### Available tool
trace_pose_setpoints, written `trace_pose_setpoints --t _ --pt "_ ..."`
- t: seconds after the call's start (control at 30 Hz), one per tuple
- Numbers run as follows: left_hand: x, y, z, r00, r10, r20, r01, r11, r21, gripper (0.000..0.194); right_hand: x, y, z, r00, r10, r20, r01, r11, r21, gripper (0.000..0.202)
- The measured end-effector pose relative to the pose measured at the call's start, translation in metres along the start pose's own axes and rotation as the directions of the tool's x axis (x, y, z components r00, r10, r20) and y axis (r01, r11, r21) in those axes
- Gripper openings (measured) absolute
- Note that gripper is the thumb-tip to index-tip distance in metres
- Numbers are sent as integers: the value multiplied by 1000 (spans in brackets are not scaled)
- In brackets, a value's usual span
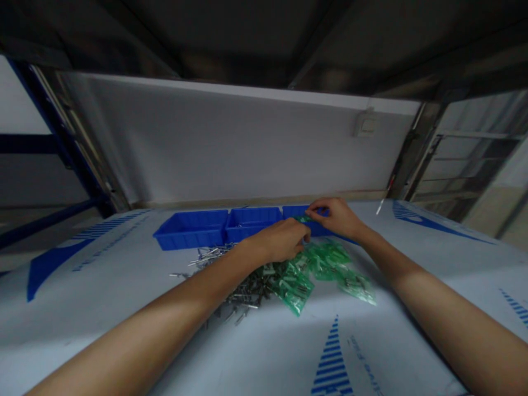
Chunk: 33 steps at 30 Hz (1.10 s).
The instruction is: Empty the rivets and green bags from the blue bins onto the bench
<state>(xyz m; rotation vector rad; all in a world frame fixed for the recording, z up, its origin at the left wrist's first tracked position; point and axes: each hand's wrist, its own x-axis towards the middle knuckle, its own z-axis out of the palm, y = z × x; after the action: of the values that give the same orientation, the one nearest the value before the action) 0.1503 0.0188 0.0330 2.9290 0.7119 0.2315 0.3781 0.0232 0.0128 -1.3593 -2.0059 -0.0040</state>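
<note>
My right hand (336,215) is at the front of the right blue bin, thumb and forefinger pinched on a small green plastic bag (303,219). My left hand (282,239) is just left of it, fingers curled downward over the heap; what they hold is hidden. Under and beside my left wrist lies a loose pile of thin metal pins (247,291), which look like blind rivets. Several filled green plastic bags (295,289) with metal pieces inside lie below my hands, overlapping the right side of the pile.
Three blue plastic bins stand in a row along the wall: a left bin (190,236), a middle bin (251,220) and a right bin (291,210). The table (247,357) has a printed protective film. A dark shelf (247,44) hangs low overhead, with metal posts at both sides.
</note>
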Motion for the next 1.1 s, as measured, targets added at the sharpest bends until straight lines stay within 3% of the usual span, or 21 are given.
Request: trace_pose_setpoints --t 0.13,0.27,0.4,0.5,0.7,0.8,0.87,1.0,1.1 --pt "0 3 -1 1000 6 7 -6 1000 -2 18 -1 -1 1 1000 -13 14 13 999 40 23" --pt "-2 8 3 997 74 4 -74 997 -7 50 -2 1 2 1000 0 -6 1 995 98 23" --pt "0 6 7 994 97 46 -95 995 -39 34 -2 1 0 1000 3 -6 -2 994 108 25" --pt "3 2 8 996 82 -23 -85 983 -160 26 -2 0 -1 1000 -8 5 7 994 108 27" --pt "8 -3 5 985 -64 -162 -4 922 -388 12 -2 1 -1 999 23 22 -26 987 156 28" --pt "10 -3 2 973 -130 -188 28 885 -464 5 0 1 0 997 67 39 -76 947 312 32" --pt "13 -3 0 962 -208 -178 69 812 -580 3 1 0 -1 991 113 66 -131 887 443 39" --pt "17 -5 -4 890 -410 -198 100 600 -794 14 1 -4 -6 983 135 122 -181 784 594 43" --pt "18 -7 -5 835 -489 -251 65 542 -838 16 -2 -7 -9 975 158 154 -221 722 656 48"
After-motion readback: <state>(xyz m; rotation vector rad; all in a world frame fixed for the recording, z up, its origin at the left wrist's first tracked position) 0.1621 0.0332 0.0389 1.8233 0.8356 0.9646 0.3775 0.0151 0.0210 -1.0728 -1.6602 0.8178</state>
